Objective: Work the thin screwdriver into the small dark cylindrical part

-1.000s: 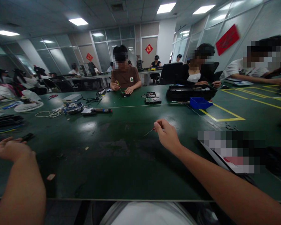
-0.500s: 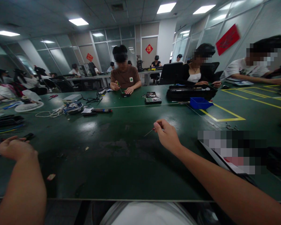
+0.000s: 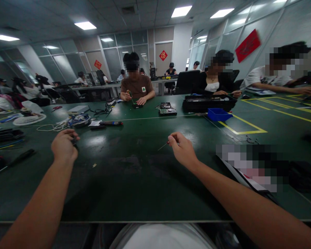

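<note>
My right hand (image 3: 181,148) is closed on a small screwdriver with a red handle (image 3: 168,142), its thin shaft pointing down and left above the green table (image 3: 134,200). On the left, my left hand (image 3: 64,145) is raised over the table with its fingers curled round a dark object (image 3: 74,142), which is mostly hidden by the hand and too blurred to name. Beyond that hand lie a white cable (image 3: 49,128) and a dark tool with a red tip (image 3: 111,123).
Open hard drives (image 3: 168,110) lie across the table, near a blue tray (image 3: 219,114) and a long black case (image 3: 209,102). A pixelated sheet (image 3: 246,166) is at right, a long-shafted screwdriver (image 3: 22,157) at far left. Several people sit around.
My left hand has moved right and away from the far-left tools, with a dark object now in its fingers. My right hand holds the screwdriver almost as before.
</note>
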`<action>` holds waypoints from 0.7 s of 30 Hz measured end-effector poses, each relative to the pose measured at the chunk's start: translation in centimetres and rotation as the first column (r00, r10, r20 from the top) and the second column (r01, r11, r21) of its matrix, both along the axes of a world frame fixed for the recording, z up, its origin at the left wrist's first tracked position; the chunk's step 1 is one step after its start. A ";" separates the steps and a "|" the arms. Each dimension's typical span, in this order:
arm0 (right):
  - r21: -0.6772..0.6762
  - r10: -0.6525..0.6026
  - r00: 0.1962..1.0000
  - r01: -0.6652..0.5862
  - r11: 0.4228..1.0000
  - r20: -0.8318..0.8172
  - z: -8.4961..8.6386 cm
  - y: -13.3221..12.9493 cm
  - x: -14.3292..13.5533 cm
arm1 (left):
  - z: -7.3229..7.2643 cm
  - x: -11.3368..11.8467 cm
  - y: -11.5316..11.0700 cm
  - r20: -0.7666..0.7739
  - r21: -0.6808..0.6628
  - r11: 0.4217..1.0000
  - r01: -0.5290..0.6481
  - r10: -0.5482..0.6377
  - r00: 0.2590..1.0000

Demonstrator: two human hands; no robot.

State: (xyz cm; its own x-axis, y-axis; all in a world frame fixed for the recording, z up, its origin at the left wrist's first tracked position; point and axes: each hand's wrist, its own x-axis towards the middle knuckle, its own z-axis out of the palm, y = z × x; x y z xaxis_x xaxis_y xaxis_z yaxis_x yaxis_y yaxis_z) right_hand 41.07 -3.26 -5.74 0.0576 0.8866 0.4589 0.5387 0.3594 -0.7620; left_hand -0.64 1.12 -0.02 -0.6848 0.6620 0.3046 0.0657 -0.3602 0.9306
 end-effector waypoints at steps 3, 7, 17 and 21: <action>0.001 0.009 1.000 -0.009 1.000 -0.001 0.0 -0.1 0.0 | 0.1 5.8 -0.5 0.130 -0.034 0.972 0.233 -0.227 0.965; 0.020 0.026 0.999 -0.026 0.999 -0.019 0.1 -0.2 0.0 | -0.6 12.5 -1.2 0.185 -0.119 0.840 0.529 -0.505 0.843; 0.001 0.055 0.997 -0.055 0.998 -0.052 0.6 -0.6 -0.4 | -5.1 21.0 -2.7 -0.391 -0.611 0.572 0.547 -0.819 0.420; 0.031 0.066 0.992 -0.063 0.998 -0.111 0.3 -0.7 -0.4 | -7.1 21.5 -3.0 -0.498 -0.542 0.595 0.594 -0.796 0.343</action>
State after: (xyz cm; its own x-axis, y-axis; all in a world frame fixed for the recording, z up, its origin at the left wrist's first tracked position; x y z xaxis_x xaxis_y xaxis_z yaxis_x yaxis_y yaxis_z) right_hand 40.67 -3.92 -5.40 0.0527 0.8772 0.4772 0.4259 0.4125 -0.8053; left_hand 20.85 -1.87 -7.08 0.3801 0.9055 0.1885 0.4859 -0.3689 0.7924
